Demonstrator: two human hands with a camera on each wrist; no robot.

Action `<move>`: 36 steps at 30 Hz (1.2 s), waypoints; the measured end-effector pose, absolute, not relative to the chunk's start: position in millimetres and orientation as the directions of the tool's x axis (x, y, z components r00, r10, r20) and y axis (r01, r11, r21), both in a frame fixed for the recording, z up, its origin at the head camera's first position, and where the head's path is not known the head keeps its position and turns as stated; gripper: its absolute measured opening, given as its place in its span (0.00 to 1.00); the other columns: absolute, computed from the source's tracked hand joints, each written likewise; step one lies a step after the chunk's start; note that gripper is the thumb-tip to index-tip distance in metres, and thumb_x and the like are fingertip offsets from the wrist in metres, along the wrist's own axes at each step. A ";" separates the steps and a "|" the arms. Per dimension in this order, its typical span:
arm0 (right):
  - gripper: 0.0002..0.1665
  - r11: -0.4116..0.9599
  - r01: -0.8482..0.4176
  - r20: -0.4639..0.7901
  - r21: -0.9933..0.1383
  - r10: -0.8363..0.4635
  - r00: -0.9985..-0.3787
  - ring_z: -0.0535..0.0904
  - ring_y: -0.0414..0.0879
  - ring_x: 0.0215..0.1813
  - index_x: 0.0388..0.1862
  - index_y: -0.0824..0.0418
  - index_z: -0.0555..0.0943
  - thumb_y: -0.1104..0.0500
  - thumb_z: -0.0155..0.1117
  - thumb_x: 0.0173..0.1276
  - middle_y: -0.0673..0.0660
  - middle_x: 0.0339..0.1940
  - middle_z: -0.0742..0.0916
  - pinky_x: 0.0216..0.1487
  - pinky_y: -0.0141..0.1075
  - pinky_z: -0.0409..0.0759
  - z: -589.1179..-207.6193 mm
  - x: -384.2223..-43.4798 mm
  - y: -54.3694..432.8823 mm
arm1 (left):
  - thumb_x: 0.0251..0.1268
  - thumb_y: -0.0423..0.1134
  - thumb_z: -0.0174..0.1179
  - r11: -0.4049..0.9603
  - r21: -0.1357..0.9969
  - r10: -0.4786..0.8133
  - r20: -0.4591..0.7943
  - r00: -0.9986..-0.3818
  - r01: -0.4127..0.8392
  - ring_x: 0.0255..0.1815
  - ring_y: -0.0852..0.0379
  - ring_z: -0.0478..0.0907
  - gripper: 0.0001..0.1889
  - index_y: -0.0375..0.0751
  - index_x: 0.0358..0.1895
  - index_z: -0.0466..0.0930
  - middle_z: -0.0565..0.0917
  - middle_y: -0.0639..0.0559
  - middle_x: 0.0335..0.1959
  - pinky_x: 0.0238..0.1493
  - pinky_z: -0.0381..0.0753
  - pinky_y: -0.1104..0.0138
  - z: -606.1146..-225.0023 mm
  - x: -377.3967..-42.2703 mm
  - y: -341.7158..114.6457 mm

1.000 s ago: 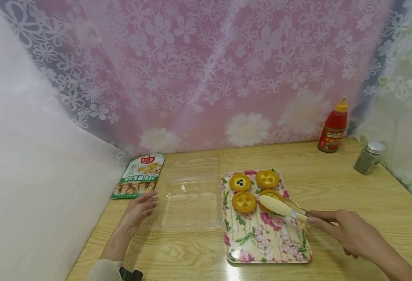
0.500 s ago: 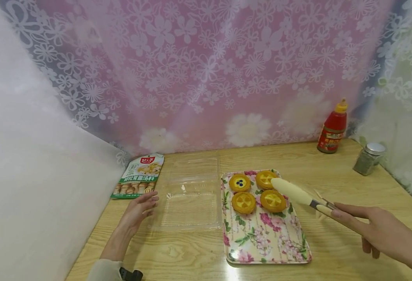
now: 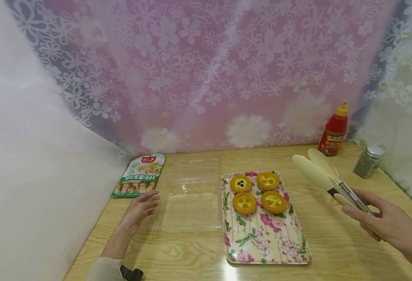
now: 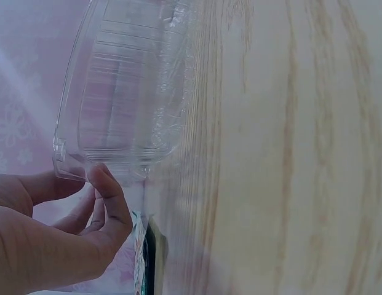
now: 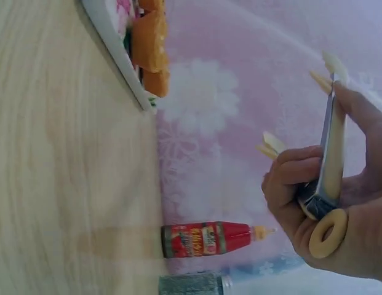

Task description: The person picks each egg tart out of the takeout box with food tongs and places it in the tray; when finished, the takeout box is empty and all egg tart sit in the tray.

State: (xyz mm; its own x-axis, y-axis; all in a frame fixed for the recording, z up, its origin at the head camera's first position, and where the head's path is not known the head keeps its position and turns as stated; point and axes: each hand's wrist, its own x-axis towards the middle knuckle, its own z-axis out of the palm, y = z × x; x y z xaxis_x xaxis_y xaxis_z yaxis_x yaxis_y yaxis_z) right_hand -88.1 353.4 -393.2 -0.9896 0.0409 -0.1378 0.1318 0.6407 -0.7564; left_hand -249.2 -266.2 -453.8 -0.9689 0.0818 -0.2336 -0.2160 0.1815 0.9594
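Observation:
My left hand (image 3: pixel 139 208) is at the left edge of the clear plastic clamshell box (image 3: pixel 192 210), which lies unfolded. In the left wrist view, thumb and index finger pinch the corner of its rim (image 4: pixel 64 169). My right hand (image 3: pixel 385 222) holds the food tongs (image 3: pixel 318 175) by their metal arms, right of the tray. The cream-coloured tips stand apart with nothing between them. On the flowered tray (image 3: pixel 255 242) sit several egg tarts: one with blueberry-like dots (image 3: pixel 240 183) at back left, and yellow-topped ones such as the front-right tart (image 3: pixel 274 201).
Behind the left hand lies a green-and-white soup seasoning pouch (image 3: pixel 139 175). A red sauce bottle (image 3: pixel 334 130) with a yellow cap stands at the back right. Near it is a glass spice jar (image 3: pixel 369 162). A floral curtain (image 3: pixel 206 78) borders the table's back.
The tongs have moved right, off the front-right tart and away from the tray, and their tips have spread and turned upward. The left hand and the tarts have stayed put.

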 end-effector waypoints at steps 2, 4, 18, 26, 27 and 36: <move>0.49 0.650 0.156 -0.153 -0.743 0.061 -0.986 0.75 0.46 0.33 0.81 0.75 0.49 0.43 0.56 0.83 0.62 0.41 0.79 0.30 0.38 0.71 -394.1 -92.5 354.0 | 0.83 0.34 0.51 0.182 0.959 0.076 -0.235 -0.969 -0.218 0.62 0.49 0.78 0.24 0.34 0.76 0.68 0.74 0.35 0.71 0.52 0.82 0.62 -454.0 -249.5 -265.9; 0.51 0.666 0.150 -0.137 -0.730 0.072 -0.988 0.77 0.55 0.48 0.80 0.77 0.49 0.43 0.60 0.80 0.72 0.57 0.76 0.37 0.40 0.75 -396.9 -95.4 355.0 | 0.83 0.34 0.51 0.181 0.959 0.073 -0.234 -0.970 -0.217 0.61 0.49 0.79 0.24 0.34 0.76 0.68 0.74 0.35 0.70 0.52 0.82 0.62 -454.1 -249.7 -265.8; 0.60 0.825 0.093 -0.003 -0.557 0.110 -0.994 0.69 0.73 0.50 0.67 0.91 0.58 0.38 0.70 0.69 0.83 0.49 0.73 0.44 0.62 0.70 -420.8 -118.5 369.3 | 0.83 0.33 0.52 0.178 0.960 0.066 -0.233 -0.970 -0.218 0.63 0.46 0.78 0.24 0.33 0.76 0.68 0.75 0.37 0.70 0.52 0.82 0.62 -453.1 -249.3 -265.1; 0.54 0.799 0.163 -0.102 -0.579 0.128 -0.987 0.72 0.54 0.35 0.54 0.88 0.61 0.36 0.69 0.70 0.74 0.37 0.75 0.32 0.40 0.71 -435.1 -133.2 378.5 | 0.83 0.33 0.52 0.177 0.960 0.071 -0.234 -0.970 -0.218 0.64 0.45 0.77 0.24 0.33 0.77 0.67 0.74 0.35 0.71 0.52 0.82 0.62 -454.9 -249.4 -265.3; 0.52 0.800 0.168 -0.103 -0.576 0.133 -0.986 0.71 0.52 0.33 0.50 0.85 0.63 0.36 0.69 0.70 0.70 0.34 0.74 0.31 0.39 0.70 -436.6 -134.8 379.1 | 0.83 0.33 0.52 0.177 0.960 0.070 -0.232 -0.970 -0.217 0.64 0.45 0.78 0.24 0.33 0.77 0.67 0.74 0.36 0.71 0.52 0.82 0.62 -455.1 -249.4 -265.3; 0.43 0.802 0.194 -0.169 -0.566 0.117 -0.979 0.63 0.45 0.23 0.34 0.67 0.58 0.32 0.68 0.69 0.53 0.22 0.63 0.24 0.39 0.65 -452.8 -143.8 381.3 | 0.82 0.33 0.53 0.172 0.960 0.070 -0.233 -0.970 -0.219 0.63 0.46 0.78 0.23 0.35 0.75 0.70 0.76 0.38 0.70 0.53 0.82 0.61 -457.0 -247.6 -267.4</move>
